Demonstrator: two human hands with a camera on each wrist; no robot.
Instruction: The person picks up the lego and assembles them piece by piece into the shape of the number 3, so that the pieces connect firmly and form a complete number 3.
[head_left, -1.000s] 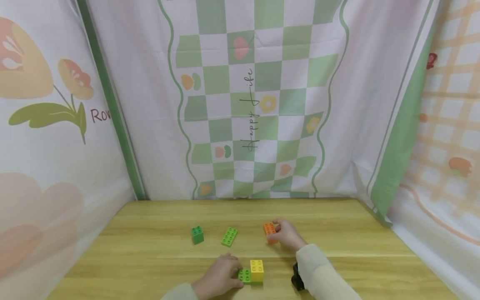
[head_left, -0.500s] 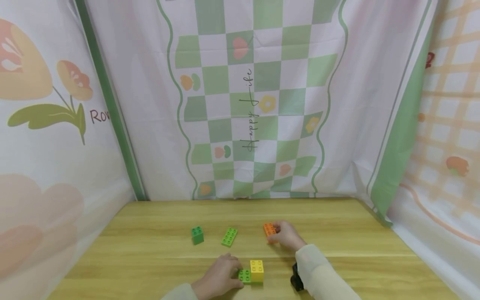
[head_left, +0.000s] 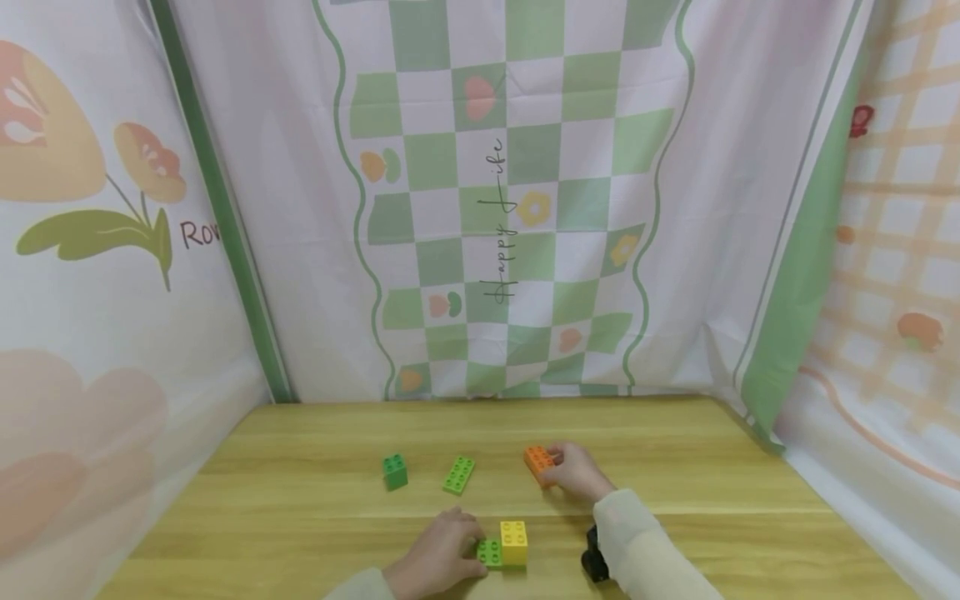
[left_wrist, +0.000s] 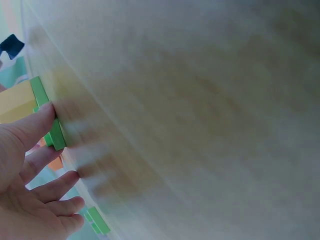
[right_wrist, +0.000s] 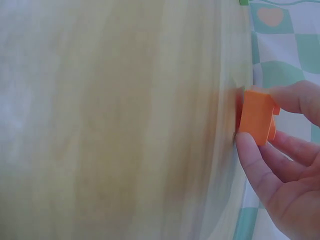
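My left hand point(head_left: 438, 552) pinches the left end of a light green building-block plate point(head_left: 490, 552) between thumb and index finger. A yellow building block point(head_left: 513, 543) sits on the plate's right end. In the left wrist view, the other fingers spread beside the plate point(left_wrist: 61, 136). Farther back on the right, my right hand point(head_left: 576, 472) grips an orange building block point(head_left: 537, 462) with studs facing up. The right wrist view shows the thumb and a finger on opposite ends of the orange block point(right_wrist: 256, 117), close over the tabletop.
A dark green block point(head_left: 395, 472) and a second light green plate point(head_left: 459, 474) lie at the back of the wooden table point(head_left: 315, 500). A black object point(head_left: 595, 557) shows beside the right sleeve. Printed curtains point(head_left: 300, 208) enclose the back and sides.
The orange block has turned slightly in my right hand, its far end swinging left. My left hand, the plate and the yellow block have stayed in place.
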